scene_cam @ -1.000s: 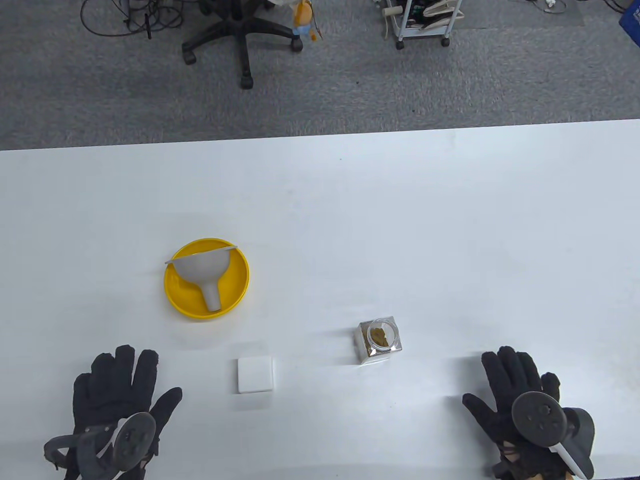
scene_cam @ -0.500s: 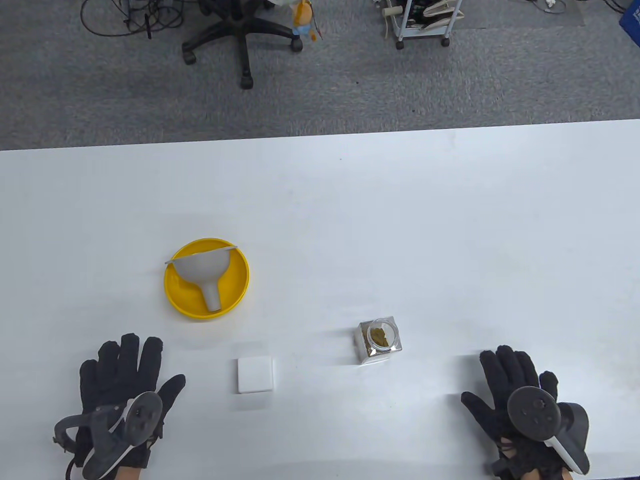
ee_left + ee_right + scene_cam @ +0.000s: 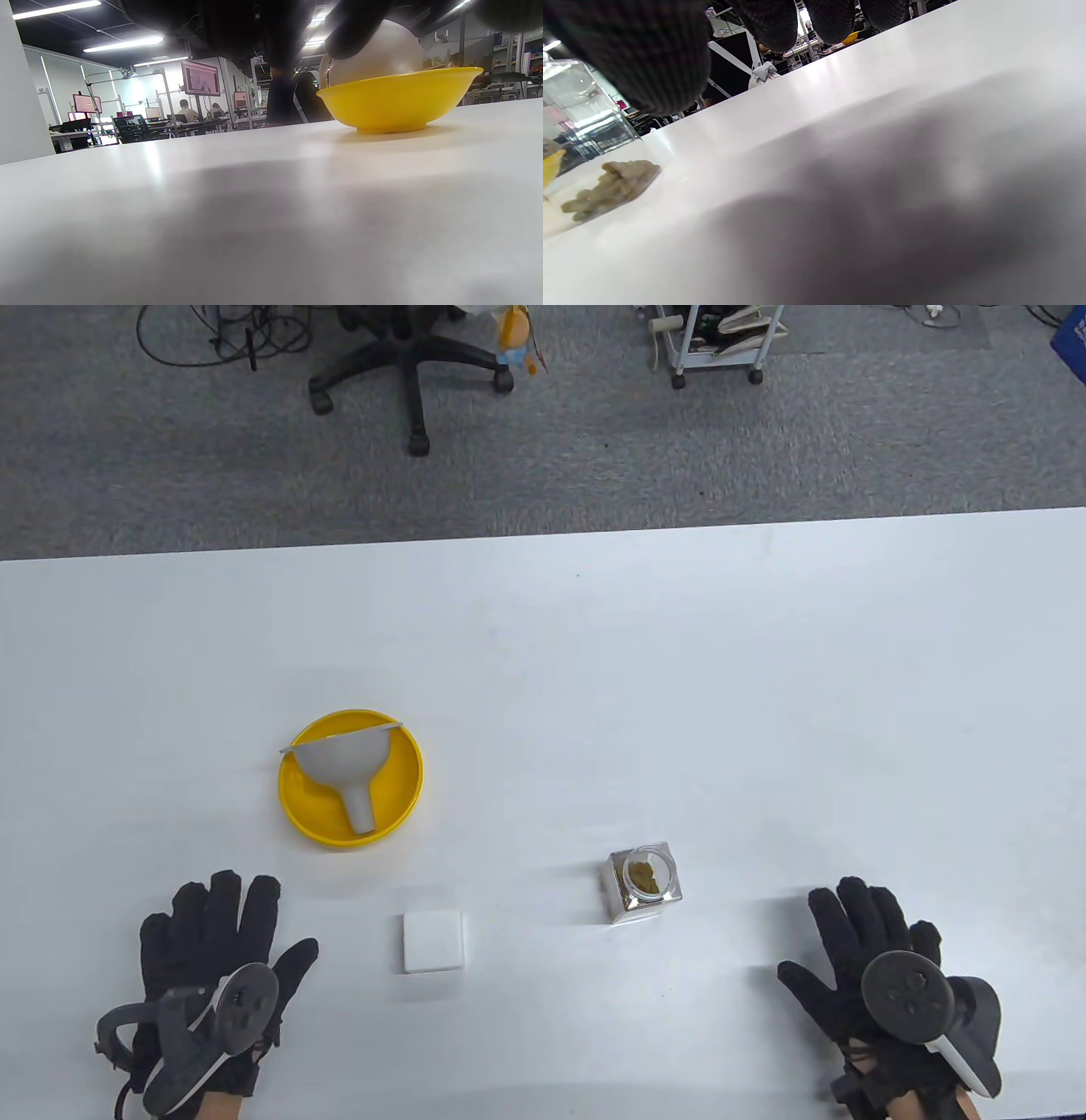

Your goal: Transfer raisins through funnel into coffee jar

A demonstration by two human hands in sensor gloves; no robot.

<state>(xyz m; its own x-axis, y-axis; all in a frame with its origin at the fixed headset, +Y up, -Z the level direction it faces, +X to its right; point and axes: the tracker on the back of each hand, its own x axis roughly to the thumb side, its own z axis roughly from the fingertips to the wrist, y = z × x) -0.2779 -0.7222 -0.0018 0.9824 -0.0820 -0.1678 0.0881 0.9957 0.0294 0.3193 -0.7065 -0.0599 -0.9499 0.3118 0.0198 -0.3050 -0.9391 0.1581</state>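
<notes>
A yellow bowl [image 3: 305,810] stands left of centre with a grey funnel [image 3: 344,768] lying on its side in it; both show in the left wrist view, bowl [image 3: 398,99] and funnel [image 3: 382,55]. A small clear square jar [image 3: 642,884] with raisins [image 3: 645,878] inside stands right of centre, without a lid; the raisins also show in the right wrist view [image 3: 611,184]. A white square lid [image 3: 433,940] lies flat left of the jar. My left hand [image 3: 216,933] is open and flat near the table's front, below the bowl. My right hand [image 3: 857,937] is open, right of the jar.
The white table [image 3: 679,687] stretches wide behind the objects. Beyond its far edge are grey carpet, an office chair [image 3: 407,356] and a wheeled cart [image 3: 717,347].
Both hands have slid a little forward onto the table, the left one more, toward the bowl. The objects have not moved.
</notes>
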